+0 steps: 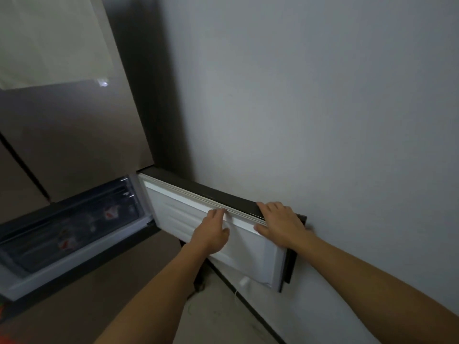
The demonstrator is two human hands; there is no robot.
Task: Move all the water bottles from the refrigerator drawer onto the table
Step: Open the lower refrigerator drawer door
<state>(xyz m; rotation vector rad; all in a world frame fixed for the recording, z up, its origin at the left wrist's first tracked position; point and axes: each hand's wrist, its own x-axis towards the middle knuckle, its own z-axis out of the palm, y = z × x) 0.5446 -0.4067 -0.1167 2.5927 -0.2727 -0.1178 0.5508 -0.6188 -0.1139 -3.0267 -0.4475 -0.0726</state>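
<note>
Plain grey-white wall filled the right and upper part of the frame, and a tall brown glossy refrigerator stood against it on the left. A pale rectangular sheet was stuck on the refrigerator's front in the upper left corner.

At centre frame, the lower refrigerator door with a white ribbed inner liner and dark outer shell stood swung wide open, with its outer face turned to the wall. Both bare forearms reached up to it from the bottom edge of the frame.

The left hand lay flat on the white liner just below the door's seal strip, its fingers straight and together and its palm pressing against the panel. The right hand rested on the door's dark top edge near the outer corner. Its fingers were spread across the edge and its thumb reached down onto the liner side. Neither hand held anything.

In the lower left of the frame, the clear plastic refrigerator drawer with a white front rim sat in the open compartment. Inside it lay the clear water bottles with red and white labels, blurred behind the plastic; their number could not be told. They were well apart from both hands.

Bare grey floor showed beneath the door at lower centre.
</note>
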